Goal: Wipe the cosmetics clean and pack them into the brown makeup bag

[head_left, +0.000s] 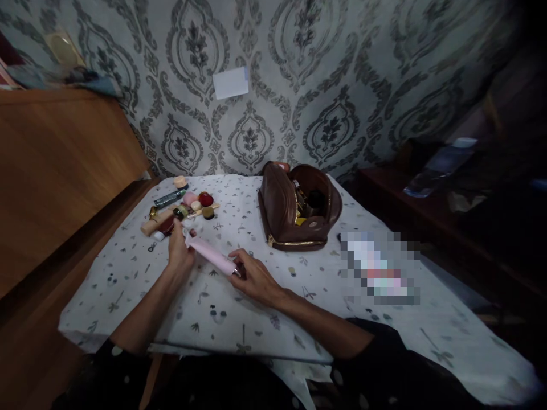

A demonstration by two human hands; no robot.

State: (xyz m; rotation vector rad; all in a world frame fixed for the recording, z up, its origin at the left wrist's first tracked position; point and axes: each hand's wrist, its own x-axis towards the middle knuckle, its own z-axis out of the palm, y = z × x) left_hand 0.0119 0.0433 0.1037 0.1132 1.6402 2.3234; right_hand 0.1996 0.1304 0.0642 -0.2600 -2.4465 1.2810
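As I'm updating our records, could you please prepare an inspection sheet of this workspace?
Surface: white cloth, printed with small motifs.
Things in hand: pink tube with a dark end, held above the cloth.
Clutter: cosmetics grouped at left; brown bag, open, items inside; pixelated item at right, unidentifiable.
Hands: right hand grips the dark end; left hand at the other, grip unclear.
Cables: nothing seen.
Surroundings: patterned wall; wooden cabinet left; bottle right.

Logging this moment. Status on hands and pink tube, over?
Right hand gripping pink tube by one end. Left hand at the other. Open brown bag standing clear of both.
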